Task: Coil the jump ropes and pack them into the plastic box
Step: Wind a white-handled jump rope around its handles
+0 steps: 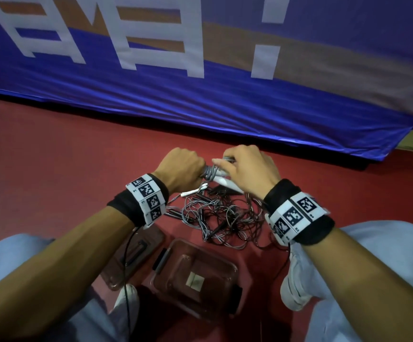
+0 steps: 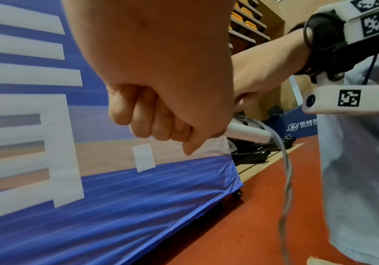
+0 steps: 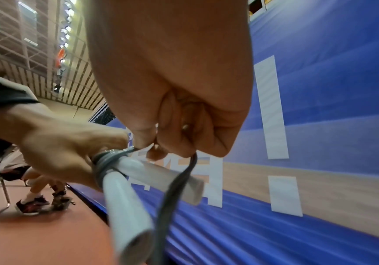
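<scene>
**Grey rope being wound round its white handles, box waiting below**

The two white handles point(image 3: 136, 181) of one jump rope are held side by side in the left hand point(image 1: 179, 170), whose fingers are curled tight round them. Just beside that grip, on its right, several turns of grey cord point(image 3: 105, 162) are already wrapped round the handles where they leave the fist. The loose run of the same cord is pinched between the thumb and curled fingers of the right hand point(image 1: 248, 169), which sits touching or nearly touching the left; from this pinch the cord hangs down past the free ends of the handles.

The step in hand is judged to be the binding of a coiled rope, a wrap being laid or tucked. Whether the rest of this rope is already gathered inside the left fist cannot be told.

Directly beneath the grip, on the red floor point(image 1: 52, 156), a tangled heap of further ropes point(image 1: 225, 218) is seen, uncoiled. Nearer the body from the grip, between the knees, the clear plastic box point(image 1: 195, 272) stands open with nothing coiled in it, its lid point(image 1: 136, 253) lying just to its left.

The next move is expected to call for the cord's tail to be secured under a turn while tension is kept, so that the bundle can be lowered into the box without springing loose.
</scene>
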Action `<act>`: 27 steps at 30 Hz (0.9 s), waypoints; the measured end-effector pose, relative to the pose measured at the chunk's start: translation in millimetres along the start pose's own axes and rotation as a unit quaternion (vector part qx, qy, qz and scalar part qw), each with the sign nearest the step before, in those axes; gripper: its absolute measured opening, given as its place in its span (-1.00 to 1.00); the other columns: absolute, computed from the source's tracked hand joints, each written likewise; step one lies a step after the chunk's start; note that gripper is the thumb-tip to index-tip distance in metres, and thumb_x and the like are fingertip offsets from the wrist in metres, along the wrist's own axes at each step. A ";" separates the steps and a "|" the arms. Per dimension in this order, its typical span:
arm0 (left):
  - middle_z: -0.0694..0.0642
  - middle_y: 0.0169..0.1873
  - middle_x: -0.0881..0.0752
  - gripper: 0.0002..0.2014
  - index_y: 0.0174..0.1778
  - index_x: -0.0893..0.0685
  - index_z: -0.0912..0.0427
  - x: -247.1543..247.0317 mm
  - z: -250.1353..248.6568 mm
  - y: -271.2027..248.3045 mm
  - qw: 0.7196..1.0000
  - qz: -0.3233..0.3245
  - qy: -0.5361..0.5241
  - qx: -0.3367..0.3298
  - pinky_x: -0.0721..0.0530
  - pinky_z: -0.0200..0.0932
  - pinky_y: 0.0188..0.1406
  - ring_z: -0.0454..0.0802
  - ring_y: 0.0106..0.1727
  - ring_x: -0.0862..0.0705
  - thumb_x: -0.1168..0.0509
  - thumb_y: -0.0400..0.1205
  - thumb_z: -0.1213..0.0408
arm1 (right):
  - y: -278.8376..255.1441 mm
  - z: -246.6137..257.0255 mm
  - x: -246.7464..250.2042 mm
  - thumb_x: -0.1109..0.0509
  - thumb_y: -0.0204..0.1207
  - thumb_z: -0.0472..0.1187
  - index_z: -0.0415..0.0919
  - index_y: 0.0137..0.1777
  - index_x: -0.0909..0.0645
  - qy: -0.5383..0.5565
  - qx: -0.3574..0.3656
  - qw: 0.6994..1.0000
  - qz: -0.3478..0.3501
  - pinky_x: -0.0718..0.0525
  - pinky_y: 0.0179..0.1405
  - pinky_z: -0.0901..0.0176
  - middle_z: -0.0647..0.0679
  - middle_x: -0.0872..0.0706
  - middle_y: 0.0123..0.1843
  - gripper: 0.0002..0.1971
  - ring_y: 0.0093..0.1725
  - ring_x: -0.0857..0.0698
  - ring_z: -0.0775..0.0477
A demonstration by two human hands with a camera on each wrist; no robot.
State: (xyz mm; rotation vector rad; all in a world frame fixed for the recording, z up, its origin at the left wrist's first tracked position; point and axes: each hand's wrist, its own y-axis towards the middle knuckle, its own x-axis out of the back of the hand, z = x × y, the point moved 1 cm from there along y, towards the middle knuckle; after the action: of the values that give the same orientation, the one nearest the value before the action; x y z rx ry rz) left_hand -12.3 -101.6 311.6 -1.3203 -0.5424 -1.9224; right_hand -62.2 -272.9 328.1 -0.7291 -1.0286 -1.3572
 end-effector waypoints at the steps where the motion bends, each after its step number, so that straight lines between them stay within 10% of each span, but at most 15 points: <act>1: 0.06 -0.42 -0.59 -0.75 -0.40 -0.40 0.09 3.9 2.9 0.2 1.000 -0.006 0.012 -0.007 -0.43 -0.08 -0.39 0.16 -0.44 -0.50 -0.16 0.60 0.14 | 1.2 -2.2 1.6 -0.31 0.65 0.33 -0.11 -0.28 -0.65 -0.019 0.006 1.000 -0.014 -0.48 -0.35 0.11 0.03 -0.64 -0.42 -0.47 -0.34 -0.66 -0.11; 7: 0.10 -0.41 -0.70 -0.84 -0.39 -0.50 0.08 12.4 11.5 0.1 0.994 -0.021 0.053 -0.090 -0.40 -0.10 -0.42 0.22 -0.42 -0.65 -0.22 0.50 0.17 | 4.9 -11.2 14.4 -0.25 0.31 0.68 -0.04 -0.36 -0.70 -0.077 -0.008 0.997 -0.031 -0.54 -0.35 0.11 0.03 -0.66 -0.46 -0.27 -0.38 -0.65 -0.06; 11: 0.06 -0.56 -0.64 -0.84 -0.46 -0.52 0.08 14.3 21.9 -1.3 0.991 -0.072 0.031 -0.110 -0.32 -0.18 -0.51 0.15 -0.58 -0.61 -0.33 0.39 0.17 | 6.0 -17.8 13.1 -0.35 0.31 0.64 -0.29 -0.43 -0.54 0.079 -0.027 0.996 0.021 -0.35 -0.47 0.08 -0.02 -0.45 -0.58 -0.15 -0.54 -0.40 -0.04; 15: 0.03 -0.60 -0.61 -0.83 -0.46 -0.53 0.10 16.2 30.3 -7.8 0.982 -0.154 0.017 -0.112 -0.26 -0.24 -0.52 0.12 -0.64 -0.57 -0.40 0.34 0.20 | 5.8 -12.5 5.2 -0.47 0.47 0.37 -0.43 -0.36 -0.59 0.299 -0.030 0.948 0.101 -0.27 -0.45 0.14 -0.13 -0.49 -0.50 -0.27 -0.49 -0.39 -0.04; 20: 0.03 -0.58 -0.60 -0.56 -0.42 -0.57 0.11 16.7 41.2 -16.0 0.956 -0.275 0.009 -0.104 -0.39 -0.23 -0.56 0.10 -0.58 -0.62 -0.08 0.79 0.12 | 1.3 2.0 -13.6 -0.42 0.56 0.26 -0.49 -0.01 -0.73 0.441 -0.092 0.875 0.177 -0.46 -0.44 0.25 -0.09 -0.67 -0.39 -0.35 -0.47 -0.55 0.06; 27: 0.04 -0.62 -0.52 -0.57 -0.46 -0.49 0.11 21.0 43.1 -22.9 0.917 -0.388 0.005 -0.095 -0.45 -0.18 -0.63 0.10 -0.63 -0.53 -0.30 0.76 0.14 | -2.0 12.6 -15.7 -0.29 0.68 0.18 -0.29 0.00 -0.76 0.528 -0.107 0.803 0.256 -0.60 -0.40 0.34 -0.06 -0.79 -0.28 -0.51 -0.36 -0.68 0.08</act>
State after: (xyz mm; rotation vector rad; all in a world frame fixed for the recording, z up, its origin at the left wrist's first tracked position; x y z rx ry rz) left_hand -7.6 -64.0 348.9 -1.3227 -1.0060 -2.6739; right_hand -65.0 -255.1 318.8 -0.2574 0.2196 -1.1220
